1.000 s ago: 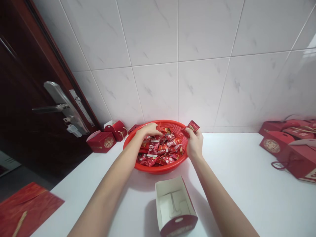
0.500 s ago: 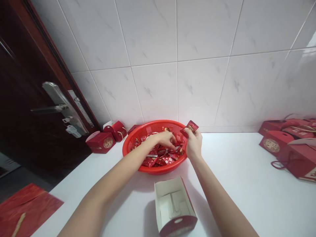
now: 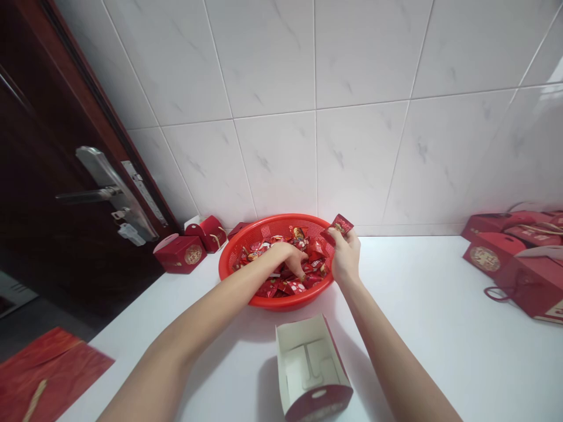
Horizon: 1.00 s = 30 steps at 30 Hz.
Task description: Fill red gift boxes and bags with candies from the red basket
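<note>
A red plastic basket (image 3: 233, 234) full of small red wrapped packets (image 3: 292, 287) stands near the tiled wall. My left hand (image 3: 295, 261) is down among the packets, its thumb and forefinger apart; the other fingertips are partly hidden. At the basket's right rim, my right hand (image 3: 345, 252) holds a red packet (image 3: 341, 224) pinched between thumb and fingers. Below the basket lies an open carton (image 3: 308, 363), white inside and dark red outside, with no packets visible in it.
Small red boxes (image 3: 180, 253) stand at the back left. More red boxes (image 3: 492, 252) are grouped at the right edge. A red bag (image 3: 48, 372) with a cord lies at the lower left. A dark door (image 3: 65, 234) with a metal handle is on the left.
My left hand has shifted slightly left and down among the packets, and its thumb shows more. My right hand and its packet have stayed in place.
</note>
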Available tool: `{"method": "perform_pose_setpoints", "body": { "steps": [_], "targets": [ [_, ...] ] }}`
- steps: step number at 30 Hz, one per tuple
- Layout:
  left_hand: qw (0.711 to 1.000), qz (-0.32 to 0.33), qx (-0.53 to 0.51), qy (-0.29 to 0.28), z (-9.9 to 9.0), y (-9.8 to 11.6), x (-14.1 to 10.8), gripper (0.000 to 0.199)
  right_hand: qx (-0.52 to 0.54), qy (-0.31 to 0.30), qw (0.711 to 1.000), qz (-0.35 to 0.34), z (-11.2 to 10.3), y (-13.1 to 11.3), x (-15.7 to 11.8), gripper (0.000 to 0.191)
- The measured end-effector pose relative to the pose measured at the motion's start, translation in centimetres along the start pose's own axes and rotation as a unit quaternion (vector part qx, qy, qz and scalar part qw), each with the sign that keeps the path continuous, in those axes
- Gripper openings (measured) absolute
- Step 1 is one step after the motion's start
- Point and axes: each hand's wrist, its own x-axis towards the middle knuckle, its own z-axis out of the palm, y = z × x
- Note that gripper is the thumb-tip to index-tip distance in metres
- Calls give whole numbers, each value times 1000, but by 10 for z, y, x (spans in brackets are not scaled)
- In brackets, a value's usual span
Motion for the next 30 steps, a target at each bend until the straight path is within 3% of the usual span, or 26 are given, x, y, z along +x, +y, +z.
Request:
{"method": "perform_pose_setpoints", "body": {
  "steps": [3, 6, 13, 17, 19, 22, 26, 30],
  "targets": [
    [997, -39, 15, -57, 3, 2, 1, 54, -9, -7, 1000, -4, -1, 1, 1, 17],
    [999, -16, 21, -46, 3, 7, 0, 53, -16, -4, 1000, -7, -2, 2, 1, 17],
    [995, -22, 29, -91, 3, 10, -5, 56, -17, -5, 1000, 7, 0, -3, -2, 18],
    [994, 34, -31, -104, -2, 5, -5, 52, -14, -1, 1000, 8, 2, -4, -3, 19],
    [993, 61, -74, -73, -10, 1, -6, 45, -13, -7, 1000, 4, 2, -4, -2, 19],
    [986, 63, -151, 24, -24, -6, -10, 35, -20, -12, 1000, -4, 0, -2, -1, 19],
    [948, 16, -278, 157, -34, -19, -13, 37, -26, -15, 1000, 0, -1, 0, -1, 20],
    [919, -45, -322, 223, -32, -37, -3, 41, -22, -9, 1000, 0, 1, -1, -3, 19]
  ]
}}
